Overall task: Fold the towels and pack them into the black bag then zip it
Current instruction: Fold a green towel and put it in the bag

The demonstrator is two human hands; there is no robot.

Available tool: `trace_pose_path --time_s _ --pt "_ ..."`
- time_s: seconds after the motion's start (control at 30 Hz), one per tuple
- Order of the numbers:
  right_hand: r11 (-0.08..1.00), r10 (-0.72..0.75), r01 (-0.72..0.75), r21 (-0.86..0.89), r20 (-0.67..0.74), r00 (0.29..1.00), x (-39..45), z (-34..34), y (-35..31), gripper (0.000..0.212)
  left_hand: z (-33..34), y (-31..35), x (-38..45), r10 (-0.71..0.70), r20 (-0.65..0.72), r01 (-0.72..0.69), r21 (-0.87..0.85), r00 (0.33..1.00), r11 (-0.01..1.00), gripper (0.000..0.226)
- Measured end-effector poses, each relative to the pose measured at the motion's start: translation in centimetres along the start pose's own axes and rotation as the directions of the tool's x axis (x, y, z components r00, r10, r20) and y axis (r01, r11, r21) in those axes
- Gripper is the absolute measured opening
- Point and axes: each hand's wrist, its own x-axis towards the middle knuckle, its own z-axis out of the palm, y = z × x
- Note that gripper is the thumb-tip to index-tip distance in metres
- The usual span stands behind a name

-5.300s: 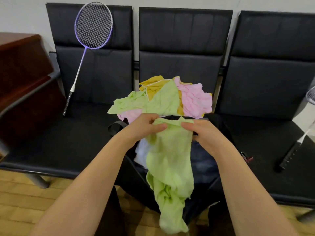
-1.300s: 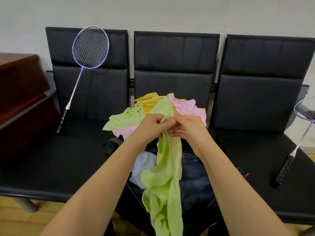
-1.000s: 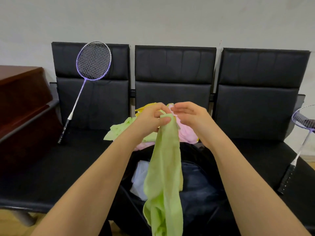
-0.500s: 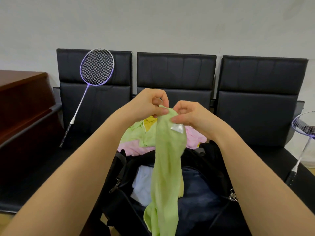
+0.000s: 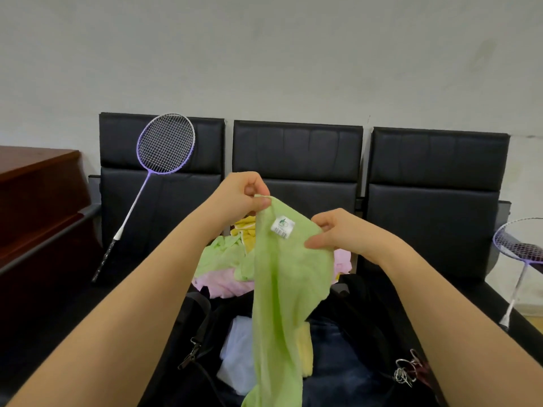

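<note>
A light green towel point(image 5: 282, 304) with a white label hangs in front of me over the open black bag point(image 5: 364, 312). My left hand point(image 5: 244, 198) pinches its top left corner. My right hand point(image 5: 338, 233) pinches the top edge further right and lower. Inside the bag lie a white towel point(image 5: 238, 356), a yellow one point(image 5: 305, 353) and dark blue cloth point(image 5: 338, 362). Behind the bag, on the middle seat, a loose heap of green, pink and yellow towels point(image 5: 226, 265) is partly hidden by the hanging towel.
Three black chairs point(image 5: 296, 154) stand in a row against a grey wall. A purple badminton racket point(image 5: 164, 148) leans on the left chair, another racket point(image 5: 520, 254) on the right one. A brown wooden cabinet point(image 5: 38, 201) stands at the left. Metal clips point(image 5: 405, 374) hang on the bag.
My hands have spread apart along the towel's top edge, opening it wider and showing the label. The view has tilted upward, with more wall in sight.
</note>
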Motion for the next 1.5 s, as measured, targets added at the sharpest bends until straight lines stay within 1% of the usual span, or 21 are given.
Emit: trace_pose_path --time_s 0.07,0.13,0.17,0.23,0.33,0.37,0.43,0.53,0.6,0.67,0.73,0.87,1.03,1.13,1.23,1.3,1.33,1.37,1.43,1.47,1.5 --pt "0.995 0.031 -0.038 -0.092 -0.068 0.997 0.2 -1.6 0.1 0.020 -0.7 0.1 0.4 -0.033 -0.045 0.031 -0.055 0.998 0.998 0.021" --pt "0.995 0.044 -0.056 -0.078 -0.143 0.989 0.1 -3.1 -0.3 0.027 -1.4 0.5 0.8 -0.067 -0.088 0.056 -0.123 0.994 0.991 0.020" --pt "0.999 0.035 -0.040 -0.023 -0.182 0.983 0.0 -3.8 -0.7 0.027 -1.7 0.9 1.1 -0.074 -0.107 0.058 -0.151 0.992 0.987 0.021" --pt "0.985 0.010 0.036 0.167 -0.270 0.963 0.0 -5.1 -1.6 0.024 -2.2 1.6 1.7 -0.091 -0.148 0.060 -0.206 0.985 0.977 0.023" --pt "0.875 -0.001 0.191 0.445 -0.393 0.920 0.2 -6.9 -3.9 0.018 -3.2 3.7 3.0 -0.104 -0.231 0.019 -0.346 0.967 0.938 0.030" --pt "0.830 0.002 0.237 0.506 -0.427 0.904 0.3 -7.5 -4.6 0.018 -3.5 4.4 3.4 -0.109 -0.256 -0.001 -0.395 0.961 0.919 0.032" --pt "0.766 -0.003 0.307 0.565 -0.474 0.881 0.8 -8.6 -6.5 0.018 -4.1 6.0 4.3 -0.114 -0.280 -0.034 -0.474 0.953 0.880 0.030" --pt "0.765 0.012 0.325 0.556 -0.517 0.856 1.6 -9.0 -8.3 0.019 -4.1 7.6 5.1 -0.136 -0.263 -0.027 -0.534 0.955 0.845 0.027" --pt "0.791 0.058 0.303 0.533 -0.557 0.828 2.1 -8.6 -8.7 0.022 -3.8 7.7 5.6 -0.165 -0.256 0.006 -0.525 0.952 0.851 0.027" --pt "0.819 0.080 0.281 0.500 -0.584 0.807 2.4 -8.0 -8.8 0.017 -3.2 7.5 5.8 -0.193 -0.277 0.030 -0.499 0.941 0.866 0.033" --pt "0.844 0.061 0.271 0.463 -0.583 0.810 2.6 -6.8 -8.9 0.010 -2.3 7.4 5.7 -0.195 -0.296 0.032 -0.478 0.935 0.878 0.033" --pt "0.883 -0.006 0.278 0.378 -0.584 0.811 3.0 -4.5 -8.9 0.025 -0.2 7.5 5.3 -0.149 -0.274 0.023 -0.417 0.950 0.909 0.028" --pt "0.871 -0.028 0.318 0.374 -0.609 0.793 3.4 -2.5 -8.5 0.021 0.7 7.0 4.9 -0.133 -0.230 0.035 -0.387 0.964 0.922 0.026" --pt "0.841 0.002 0.317 0.438 -0.588 0.809 3.3 -1.7 -8.0 0.028 0.9 6.3 4.3 -0.112 -0.189 0.024 -0.418 0.976 0.908 0.030" --pt "0.842 0.064 0.251 0.477 -0.551 0.832 3.5 -1.3 -7.7 0.033 1.5 5.7 3.9 -0.076 -0.158 0.023 -0.314 0.984 0.949 0.042" --pt "0.842 0.048 0.246 0.480 -0.522 0.852 3.5 -1.1 -7.5 0.038 1.9 5.4 3.7 -0.062 -0.182 0.010 -0.276 0.981 0.961 0.037" --pt "0.839 0.037 0.256 0.480 -0.521 0.853 3.5 -1.0 -7.2 0.039 2.0 5.2 3.7 -0.060 -0.196 0.002 -0.284 0.979 0.959 0.032" --pt "0.830 0.025 0.282 0.482 -0.536 0.844 3.4 -0.9 -6.9 0.035 2.0 5.0 3.7 -0.062 -0.206 -0.002 -0.296 0.977 0.955 0.030" --pt "0.810 -0.011 0.355 0.467 -0.593 0.805 3.2 -1.1 -5.7 0.019 1.8 4.7 3.8 -0.058 -0.181 -0.009 -0.350 0.982 0.937 0.029" --pt "0.806 -0.025 0.370 0.462 -0.597 0.802 3.0 -1.2 -5.0 0.017 1.7 4.7 3.6 -0.045 -0.151 -0.018 -0.392 0.987 0.920 0.029" --pt "0.800 -0.033 0.363 0.478 -0.569 0.822 2.9 -1.3 -4.3 0.024 1.5 4.7 3.6 -0.030 -0.116 -0.024 -0.436 0.993 0.900 0.030"
